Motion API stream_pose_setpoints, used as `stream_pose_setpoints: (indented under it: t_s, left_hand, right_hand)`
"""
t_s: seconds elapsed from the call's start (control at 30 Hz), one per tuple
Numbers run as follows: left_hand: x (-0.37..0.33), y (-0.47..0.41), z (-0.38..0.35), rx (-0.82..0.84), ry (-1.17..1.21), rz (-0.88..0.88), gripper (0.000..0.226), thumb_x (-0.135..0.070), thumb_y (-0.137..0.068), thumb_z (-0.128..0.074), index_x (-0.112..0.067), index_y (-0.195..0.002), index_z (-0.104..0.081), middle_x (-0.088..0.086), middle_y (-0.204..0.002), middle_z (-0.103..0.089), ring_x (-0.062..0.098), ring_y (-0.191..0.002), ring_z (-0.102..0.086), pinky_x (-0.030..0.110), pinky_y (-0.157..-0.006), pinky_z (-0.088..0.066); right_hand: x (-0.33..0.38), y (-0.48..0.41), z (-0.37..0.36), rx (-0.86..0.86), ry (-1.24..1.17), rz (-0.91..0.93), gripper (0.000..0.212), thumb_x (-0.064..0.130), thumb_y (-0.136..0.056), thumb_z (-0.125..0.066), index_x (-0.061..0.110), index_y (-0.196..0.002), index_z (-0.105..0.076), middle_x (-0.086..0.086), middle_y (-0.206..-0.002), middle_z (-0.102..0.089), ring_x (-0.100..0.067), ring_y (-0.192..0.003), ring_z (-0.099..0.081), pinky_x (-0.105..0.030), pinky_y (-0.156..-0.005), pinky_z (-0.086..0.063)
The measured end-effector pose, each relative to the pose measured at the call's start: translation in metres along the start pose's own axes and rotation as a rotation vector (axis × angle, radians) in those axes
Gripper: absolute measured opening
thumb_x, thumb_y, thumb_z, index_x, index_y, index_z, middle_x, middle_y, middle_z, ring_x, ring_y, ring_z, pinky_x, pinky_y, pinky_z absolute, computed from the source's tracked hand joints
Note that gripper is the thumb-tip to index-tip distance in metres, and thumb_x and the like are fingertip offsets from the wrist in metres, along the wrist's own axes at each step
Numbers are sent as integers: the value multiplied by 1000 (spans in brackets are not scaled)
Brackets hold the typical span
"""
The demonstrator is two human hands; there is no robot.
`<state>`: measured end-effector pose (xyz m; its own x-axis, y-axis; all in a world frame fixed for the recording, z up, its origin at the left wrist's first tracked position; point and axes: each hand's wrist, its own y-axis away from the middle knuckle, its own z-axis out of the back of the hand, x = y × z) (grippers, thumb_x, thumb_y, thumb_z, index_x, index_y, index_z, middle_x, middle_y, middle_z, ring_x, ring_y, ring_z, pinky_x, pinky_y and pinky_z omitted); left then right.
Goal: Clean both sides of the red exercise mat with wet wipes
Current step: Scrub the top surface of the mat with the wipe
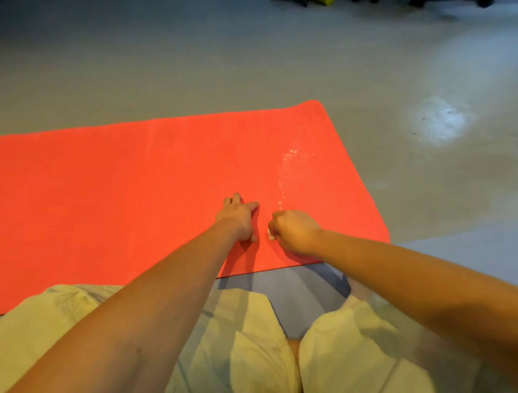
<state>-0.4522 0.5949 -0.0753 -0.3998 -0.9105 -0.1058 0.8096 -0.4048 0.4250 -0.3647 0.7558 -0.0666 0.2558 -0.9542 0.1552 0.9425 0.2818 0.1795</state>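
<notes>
Far left of the frame, and we have the red exercise mat (112, 179) running in from the edge. It lies flat on the grey floor (140, 70) and fills the middle band of the picture. At lower left, pale yellow trousers (56, 322) overlap the mat's near edge. The left forearm (168, 286) rises diagonally from the bottom corner, hiding a strip of mat beneath it.

We follow it up to the left hand (241, 218), just left of centre: palm down, fingers straight and a little spread, pressing on the mat. Just beside it, across a narrow gap of red, sits the right hand (294, 231), curled into a fist with the knuckles up. Only a small white scrap of wet wipe (270, 235) peeks out on the thumb side, gripped in that fist and touching the mat. The fingers hide the rest of it.

Above the fist we see a glistening damp streak (286, 171) climbing toward the mat's far right corner. The right forearm (406, 275) comes in from the right edge and covers part of the mat's near edge by the corner. Further right there is a bright patch of glare (440, 123) on the floor. Along the top right edge are some dark objects (420, 2), too blurred for us to name.
</notes>
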Motion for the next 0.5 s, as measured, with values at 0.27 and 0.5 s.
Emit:
stream_pose_setpoints:
  t_s: [0.27, 0.5]
  left_hand:
    - [-2, 1, 2, 26, -49, -36, 109, -50, -73, -90, -53, -159, -22, 8, -153, -26, 32, -146, -24, 55, -110, -45]
    - [5, -18, -6, 67, 1, -71, 120, -48, -66, -94, -50, -160, -20, 15, -167, -8, 37, -157, -6, 57, -120, -34]
  right_hand:
    - [5, 14, -11, 62, 45, -32, 13, 25, -90, -65, 20, -96, -75, -6, -101, -68, -35, -91, -65, -33, -66, -43]
    - [8, 24, -12, 88, 97, 20, 14, 19, -87, -63, 20, -97, -74, -4, -102, -66, -33, -91, -65, -33, -63, -39]
